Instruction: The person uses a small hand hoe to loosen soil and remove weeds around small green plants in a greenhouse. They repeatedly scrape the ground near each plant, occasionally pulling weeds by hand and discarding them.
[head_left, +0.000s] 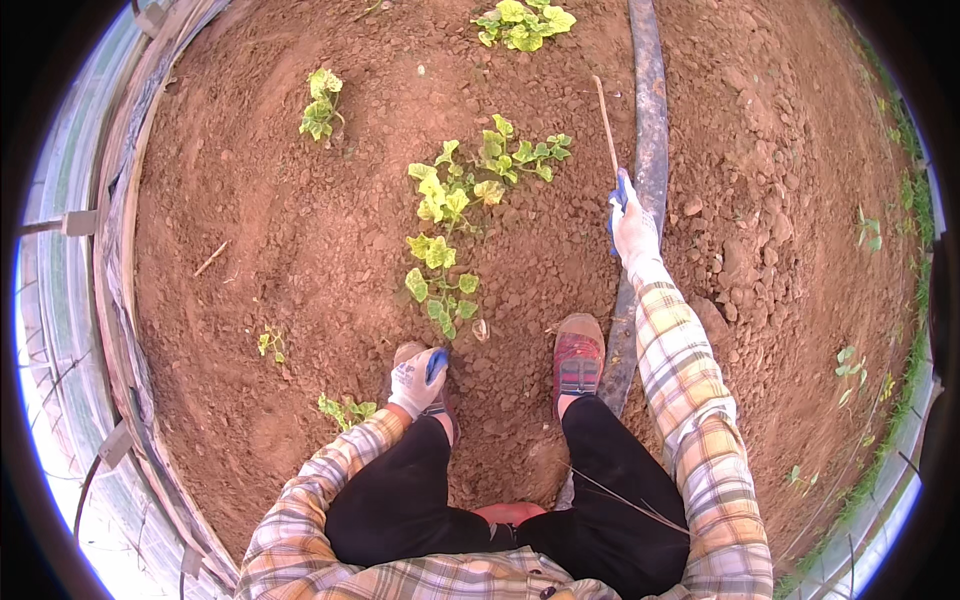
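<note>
My right hand (632, 221), in a white and blue work glove, reaches forward and grips a thin brown stick (605, 124) that points away from me. It is beside a dark irrigation hose (649, 97). My left hand (420, 379), gloved alike, is over my left shoe with its fingers curled; whether it holds anything cannot be seen. Between and ahead of my feet grow leafy yellow-green vine seedlings (440, 251). Another clump of seedlings (500, 150) stands just beyond them.
Further plants grow at the top (523, 26), upper left (321, 105) and near my left forearm (346, 410). Clods (739, 255) lie right of the hose. Plastic sheeting (64, 300) borders the left side, grass (916, 300) the right. A small twig (211, 258) lies at left.
</note>
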